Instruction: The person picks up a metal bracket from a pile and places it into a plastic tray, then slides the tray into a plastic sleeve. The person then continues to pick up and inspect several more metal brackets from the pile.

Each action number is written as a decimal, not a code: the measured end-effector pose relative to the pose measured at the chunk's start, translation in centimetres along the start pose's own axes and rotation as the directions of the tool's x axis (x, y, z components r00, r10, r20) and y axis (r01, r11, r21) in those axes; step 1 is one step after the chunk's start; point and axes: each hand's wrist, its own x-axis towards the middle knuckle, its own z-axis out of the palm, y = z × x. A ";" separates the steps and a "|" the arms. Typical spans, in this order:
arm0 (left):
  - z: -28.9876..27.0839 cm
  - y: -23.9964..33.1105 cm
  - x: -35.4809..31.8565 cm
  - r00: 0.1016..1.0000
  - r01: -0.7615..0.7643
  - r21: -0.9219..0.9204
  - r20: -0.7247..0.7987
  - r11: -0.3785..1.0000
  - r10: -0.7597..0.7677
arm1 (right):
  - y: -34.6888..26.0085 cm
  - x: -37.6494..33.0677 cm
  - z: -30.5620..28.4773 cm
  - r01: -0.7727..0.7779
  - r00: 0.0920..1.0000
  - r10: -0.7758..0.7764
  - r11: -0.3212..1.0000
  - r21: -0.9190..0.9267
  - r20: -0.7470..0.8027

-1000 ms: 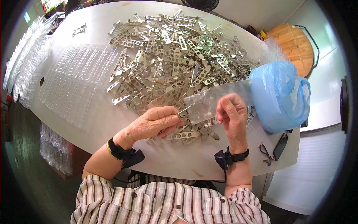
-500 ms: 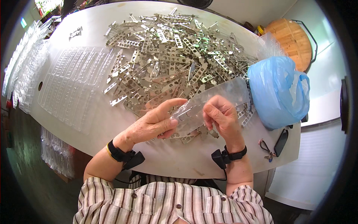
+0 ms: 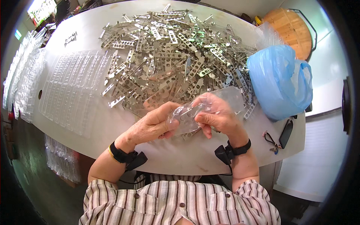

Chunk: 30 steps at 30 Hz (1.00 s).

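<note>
A clear plastic bag [image 3: 234, 98], long and crinkled, stretches between my two hands above the near edge of the metal pile. My left hand [image 3: 150, 123] grips its left end between thumb and fingers. Around the middle of the bag curls my right hand [image 3: 223, 122], thumb below and fingers partly seen through the film. Beyond both hands lies a big heap of flat metal strips [image 3: 168, 62] with rows of round holes. Whether the bag has anything in it I cannot tell.
Clear moulded plastic trays [image 3: 67, 90] lie on the white table [image 3: 157, 161] to the left, with more stacked trays [image 3: 23, 71] beyond its edge. A blue plastic bag [image 3: 275, 84] stands at the right. Near it lie a black case [image 3: 286, 134] and keys [image 3: 275, 150].
My right hand has moved up and closed onto the plastic bag, its fingers now partly under the film. The left hand keeps its hold; the whole view has shifted slightly.
</note>
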 end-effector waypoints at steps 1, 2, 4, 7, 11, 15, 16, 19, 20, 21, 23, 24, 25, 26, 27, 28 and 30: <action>-0.3 -0.3 -0.1 1.000 0.022 0.034 0.010 0.999 -0.022 | 0.1 0.1 0.1 0.000 1.000 0.000 1.000 0.002 0.016; -0.4 -0.5 -0.1 1.000 0.026 0.035 0.013 0.999 -0.026 | 0.1 0.1 0.1 0.001 1.000 -0.001 1.000 0.002 0.031; -0.5 -0.6 0.0 0.998 0.056 0.024 0.016 0.998 -0.057 | 0.2 0.2 0.2 -0.011 1.000 0.012 1.000 -0.019 0.029; -0.1 0.0 0.1 0.997 0.049 0.010 0.055 0.999 -0.050 | 0.3 0.1 0.1 -0.030 0.999 0.032 0.999 -0.040 0.042; -0.1 0.1 0.0 0.998 0.030 0.015 0.058 0.999 -0.030 | 0.0 -0.2 -0.3 0.020 0.995 -0.013 0.997 -0.070 0.102; -0.2 0.0 -0.2 0.999 0.028 -0.021 0.031 0.999 -0.027 | -0.3 -0.6 -0.5 0.134 0.986 -0.136 0.991 0.018 0.100; -0.2 -0.1 -0.2 1.000 0.013 -0.054 0.008 0.998 -0.013 | -0.3 -0.6 -0.5 0.193 0.974 -0.197 0.980 0.047 0.111; 0.1 0.6 -0.3 1.000 0.002 -0.110 0.012 0.994 -0.001 | 0.0 -0.8 -0.6 0.239 0.965 -0.245 0.969 0.070 0.095; 0.1 0.6 -0.3 1.000 0.002 -0.110 0.013 0.994 0.000 | 0.0 -0.9 -0.6 0.225 0.971 -0.229 0.972 0.066 0.074; 0.0 0.6 -0.3 0.999 -0.005 -0.124 0.040 0.992 0.010 | 0.0 -0.8 -0.5 0.225 0.970 -0.230 0.972 0.065 0.073; -0.1 0.4 -0.3 0.998 -0.010 -0.137 0.068 0.990 0.019 | -0.2 -0.4 -0.2 0.071 0.997 -0.070 0.996 -0.048 0.037; -0.2 0.2 -0.3 0.996 -0.001 -0.111 0.088 0.994 0.011 | 0.0 -0.3 -0.1 0.072 0.997 -0.070 0.996 -0.047 0.037; -0.2 0.1 -0.3 0.994 0.008 -0.084 0.107 0.996 0.001 | 0.5 -0.1 -0.1 0.079 0.997 -0.077 0.994 -0.070 0.029; -0.1 0.2 -0.3 0.994 0.009 -0.085 0.109 0.996 0.000 | 1.0 0.0 -0.2 0.086 0.996 -0.084 0.992 -0.094 0.020; 0.0 0.3 -0.3 0.994 0.012 -0.089 0.110 0.996 -0.002 | 1.3 0.1 -0.3 0.085 0.996 -0.084 0.992 -0.093 0.018; 0.2 0.4 -0.3 0.994 0.015 -0.093 0.111 0.996 -0.005 | 1.6 0.2 -0.4 0.115 0.993 -0.113 0.987 -0.110 0.018; 0.1 0.5 -0.2 0.993 0.021 -0.094 0.122 0.995 -0.010 | 2.1 0.3 -0.6 0.144 0.990 -0.143 0.981 -0.128 0.018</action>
